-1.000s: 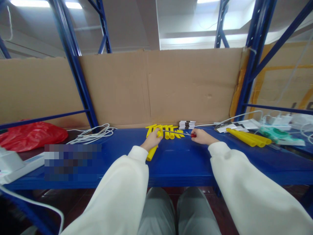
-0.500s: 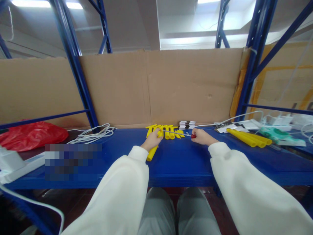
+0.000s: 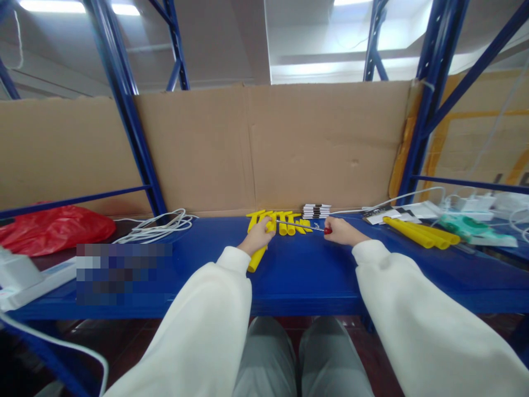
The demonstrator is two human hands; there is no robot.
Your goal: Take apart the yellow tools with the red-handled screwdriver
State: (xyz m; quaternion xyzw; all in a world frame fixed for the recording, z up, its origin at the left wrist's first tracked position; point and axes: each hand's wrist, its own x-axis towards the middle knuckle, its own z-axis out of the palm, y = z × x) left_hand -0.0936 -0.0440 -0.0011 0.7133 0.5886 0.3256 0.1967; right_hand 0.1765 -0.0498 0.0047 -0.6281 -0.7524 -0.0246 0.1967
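Observation:
My left hand (image 3: 257,236) is closed around a yellow plastic tube (image 3: 257,260), whose lower end points toward the table's front edge. With closed fingers my right hand (image 3: 341,230) grips the red handle of a screwdriver (image 3: 306,226). Its long metal shaft runs left, and the tip meets the upper part of the held tube. My left fingers partly hide that contact. Behind the shaft lie several yellow T-shaped pieces (image 3: 282,225) in a row, with small yellow strips (image 3: 305,226) at their right end.
A stack of small white-and-black packets (image 3: 316,211) stands by the cardboard wall (image 3: 322,149). More yellow tubes (image 3: 417,234) lie on the right of the blue table (image 3: 306,275). Leftward are a coiled white cable (image 3: 165,225), a red plastic bag (image 3: 61,227) and a white power strip (image 3: 41,284).
My right hand and the screwdriver handle have shifted very slightly to the right. The left hand and the tube stay in place.

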